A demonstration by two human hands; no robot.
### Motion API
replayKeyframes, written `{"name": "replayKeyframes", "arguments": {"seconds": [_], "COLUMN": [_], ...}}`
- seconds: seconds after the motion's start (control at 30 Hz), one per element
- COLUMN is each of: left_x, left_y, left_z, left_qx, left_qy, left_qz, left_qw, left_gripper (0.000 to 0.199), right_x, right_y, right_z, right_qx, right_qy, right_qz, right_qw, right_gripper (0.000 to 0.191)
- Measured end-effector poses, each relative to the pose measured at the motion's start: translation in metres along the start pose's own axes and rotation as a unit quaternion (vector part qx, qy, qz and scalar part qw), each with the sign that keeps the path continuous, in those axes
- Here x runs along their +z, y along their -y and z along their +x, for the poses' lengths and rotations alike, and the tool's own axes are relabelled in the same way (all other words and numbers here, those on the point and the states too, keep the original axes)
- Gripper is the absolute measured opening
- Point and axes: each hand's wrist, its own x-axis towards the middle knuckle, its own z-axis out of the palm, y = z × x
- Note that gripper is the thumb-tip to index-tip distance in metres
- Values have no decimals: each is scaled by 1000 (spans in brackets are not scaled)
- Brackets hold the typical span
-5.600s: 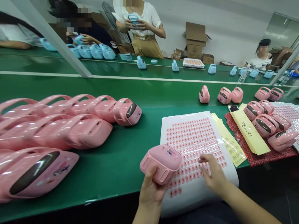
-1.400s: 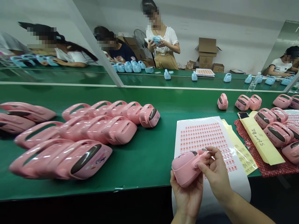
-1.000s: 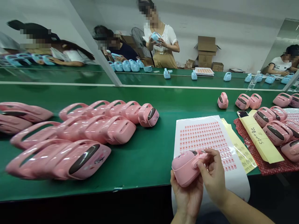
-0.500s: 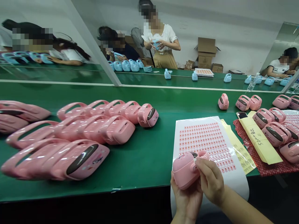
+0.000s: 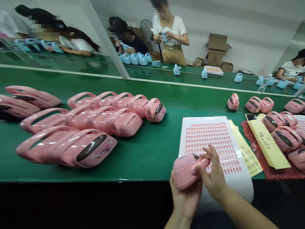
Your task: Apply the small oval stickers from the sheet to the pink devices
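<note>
My left hand (image 5: 186, 200) cups a pink plastic device (image 5: 183, 173) from below, fingers wrapped round its underside. It is a rounded case with a carrying handle and a dark window, tilted with its handle towards the right. The thumb of my right hand (image 5: 214, 173) presses on the round joint where the handle meets the case. That hand's other fingers are stretched out and spread beside and above the handle. Beneath both hands lies a white sheet of small red-and-pink stickers (image 5: 207, 136), its near end hanging over the table edge. Whether a sticker is under my thumb is hidden.
Rows of pink devices (image 5: 100, 121) stand on the green table (image 5: 147, 152) at left. More pink devices (image 5: 283, 140), yellow papers (image 5: 269, 144) and red bubble wrap (image 5: 252, 136) lie at right. Beyond a divider, several people handle blue devices (image 5: 134, 58).
My right hand has gone from pinched fingers at the handle to spread fingers with the thumb on the joint. My left hand keeps its hold. The camera view has shifted slightly.
</note>
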Motion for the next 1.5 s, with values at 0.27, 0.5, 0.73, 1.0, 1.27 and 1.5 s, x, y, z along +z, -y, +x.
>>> {"name": "replayKeyframes", "arguments": {"seconds": [0.27,0.5,0.73,1.0,1.27,1.5], "left_x": [13,13,12,3,5,2], "left_y": [-62,-69,-66,-64,-50,-48], "left_z": [-2,-1,3,-5,1,-1], "left_qx": [261,275,276,359,264,229], "left_qy": [32,-19,-27,-20,160,150], "left_qz": [89,110,156,513,636,635], "left_qw": [961,955,948,780,707,723], "left_gripper": [75,65,60,103,90,93], "right_x": [12,16,22,-18,-47,-41], "right_y": [-38,-43,-46,-6,40,36], "right_z": [-65,-69,-74,8,53,43], "right_qx": [-142,-265,-179,179,206,190], "right_qy": [93,159,151,81,240,212], "right_qz": [-156,-173,-95,221,217,210], "right_qw": [973,935,967,955,924,935], "right_gripper": [63,60,65,60,63,66]}}
